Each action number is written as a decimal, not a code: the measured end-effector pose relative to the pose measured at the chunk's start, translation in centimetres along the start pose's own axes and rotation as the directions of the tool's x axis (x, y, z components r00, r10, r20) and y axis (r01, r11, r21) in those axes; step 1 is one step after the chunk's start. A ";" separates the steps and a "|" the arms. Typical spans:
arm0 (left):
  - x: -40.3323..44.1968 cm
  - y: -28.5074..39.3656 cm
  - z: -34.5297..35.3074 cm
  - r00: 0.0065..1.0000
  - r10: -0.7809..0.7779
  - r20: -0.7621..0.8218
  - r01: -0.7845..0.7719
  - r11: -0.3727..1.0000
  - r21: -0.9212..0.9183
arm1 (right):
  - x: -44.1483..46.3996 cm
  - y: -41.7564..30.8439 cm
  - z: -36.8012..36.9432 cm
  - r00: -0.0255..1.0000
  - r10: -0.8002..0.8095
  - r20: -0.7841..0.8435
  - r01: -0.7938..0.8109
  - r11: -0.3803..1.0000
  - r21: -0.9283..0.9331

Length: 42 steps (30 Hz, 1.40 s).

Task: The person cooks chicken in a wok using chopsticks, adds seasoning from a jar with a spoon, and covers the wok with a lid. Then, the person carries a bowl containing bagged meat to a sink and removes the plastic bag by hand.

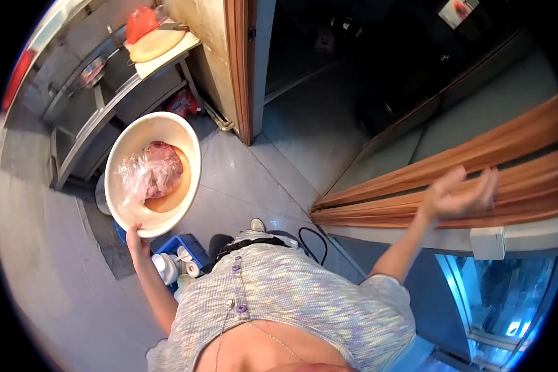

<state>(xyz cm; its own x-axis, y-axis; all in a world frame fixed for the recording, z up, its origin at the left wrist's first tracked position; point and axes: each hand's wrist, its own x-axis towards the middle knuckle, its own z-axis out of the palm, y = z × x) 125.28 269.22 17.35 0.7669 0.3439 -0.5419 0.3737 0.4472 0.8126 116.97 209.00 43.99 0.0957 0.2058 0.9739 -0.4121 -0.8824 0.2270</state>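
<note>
My left hand (137, 239) grips the near rim of a large white basin (195, 149), which is tilted toward me. Inside the basin lies a piece of raw meat (166, 177), partly wrapped in a clear plastic bag (132, 175). Some reddish-brown liquid (167, 201) has pooled beside the meat. On the other side, my right hand (456, 195) is raised in front of the wooden door frame (378, 208). Its fingers are loosely bent and somewhat blurred, with nothing visible in them.
A sink counter (99, 124) runs along the left wall, with a round cutting board (157, 45) and a red bag (141, 23) at its end. A blue crate (194, 249) with white containers stands by my legs. Ahead, a doorway (316, 111) leads into a dark room.
</note>
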 end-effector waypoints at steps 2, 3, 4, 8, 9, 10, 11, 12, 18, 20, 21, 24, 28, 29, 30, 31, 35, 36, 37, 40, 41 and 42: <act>5.1 0.8 -0.7 0.997 -0.036 0.061 0.034 0.999 0.026 | -0.3 -5.2 4.8 0.979 0.092 0.180 -0.126 0.973 0.191; 4.8 1.8 2.3 0.999 0.008 0.034 -0.008 1.000 -0.016 | -0.6 -8.2 6.9 0.956 0.098 0.276 -0.178 0.944 0.280; 5.0 2.7 4.1 0.999 0.045 -0.001 -0.045 0.998 -0.054 | -1.5 -11.0 8.9 0.925 0.086 0.371 -0.232 0.901 0.368; 11.6 7.7 6.8 0.996 0.076 0.050 -0.075 0.997 -0.013 | -4.3 -24.8 15.8 0.797 -0.230 0.559 -0.195 0.777 0.599; 15.5 8.5 5.6 0.997 0.044 0.066 -0.052 0.992 0.116 | -5.2 -27.9 17.0 0.772 -0.242 0.588 -0.239 0.746 0.621; 18.3 9.5 5.7 0.995 0.069 0.068 -0.077 0.990 0.120 | -5.6 -30.8 18.0 0.749 -0.258 0.610 -0.278 0.714 0.643; 20.6 10.9 5.5 0.994 0.029 0.104 -0.048 0.982 0.181 | -5.8 -33.5 18.8 0.719 -0.251 0.648 -0.353 0.671 0.652; 22.3 12.4 6.0 0.990 -0.013 0.138 -0.020 0.973 0.232 | -5.8 -35.8 19.9 0.673 -0.258 0.693 -0.438 0.616 0.655; 29.1 19.1 14.5 0.969 0.095 0.228 -0.142 0.969 0.201 | -12.3 -48.3 28.8 -0.030 -0.446 0.895 -0.998 0.061 -0.004; 31.0 20.7 17.2 0.980 -0.038 0.195 -0.032 0.939 0.342 | -11.5 -51.0 31.0 -0.339 -0.501 0.796 -0.918 -0.008 -0.396; 32.9 20.1 18.3 0.971 0.105 0.215 -0.170 0.935 0.310 | -11.7 -52.3 32.2 -0.373 -0.547 0.749 -0.896 0.003 -0.444; 38.3 19.2 19.8 0.968 0.040 0.246 -0.125 0.932 0.340 | -13.2 -55.0 35.3 -0.471 -0.651 0.595 -0.779 -0.010 -0.627; 40.8 20.4 24.1 0.949 -0.137 0.285 0.004 0.906 0.424 | -14.5 -57.0 39.5 -0.512 -0.660 0.550 -0.679 -0.082 -0.730; 41.8 20.5 24.7 0.942 -0.158 0.296 0.003 0.887 0.463 | -14.7 -57.6 40.4 -0.503 -0.663 0.555 -0.697 -0.069 -0.714; 41.3 20.9 23.3 0.927 -0.178 0.330 0.020 0.902 0.432 | -14.0 -58.2 38.5 -0.492 -0.646 0.583 -0.727 -0.063 -0.683; 42.3 21.9 24.2 0.921 -0.192 0.338 0.041 0.912 0.408 | -14.2 -58.9 39.9 -0.471 -0.621 0.627 -0.725 -0.134 -0.676; 46.5 24.8 25.0 0.926 0.055 0.373 -0.248 0.835 0.491 | -12.7 -62.2 40.5 -0.503 -0.470 0.725 -0.692 -0.283 -0.664; 48.8 24.8 25.0 0.881 0.329 0.339 -0.471 0.677 0.566 | -11.9 -63.5 41.3 -0.527 -0.437 0.729 -0.687 -0.287 -0.668; 49.2 27.4 26.3 0.782 0.476 0.404 -0.620 0.519 0.589 | -12.4 -64.5 42.4 -0.478 -0.431 0.766 -0.721 -0.305 -0.622; 50.5 32.7 31.1 0.417 0.450 0.790 -0.895 0.054 0.442 | -10.8 -67.7 43.3 -0.494 -0.408 0.768 -0.714 -0.313 -0.626; 52.5 31.7 32.6 0.407 0.405 0.819 -0.892 -0.018 0.452 | -11.0 -68.7 43.6 -0.487 -0.373 0.790 -0.714 -0.350 -0.606; 54.4 30.3 33.7 0.399 0.361 0.843 -0.885 -0.091 0.458 | -11.2 -69.7 43.8 -0.479 -0.338 0.810 -0.716 -0.383 -0.583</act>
<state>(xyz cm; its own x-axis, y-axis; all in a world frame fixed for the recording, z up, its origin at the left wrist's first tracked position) 195.91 273.65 19.74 0.8806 -0.3975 0.2578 -0.4736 -0.7226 0.5036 184.29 249.72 17.29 0.8277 -0.1426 -0.5428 -0.4391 0.4378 -0.7846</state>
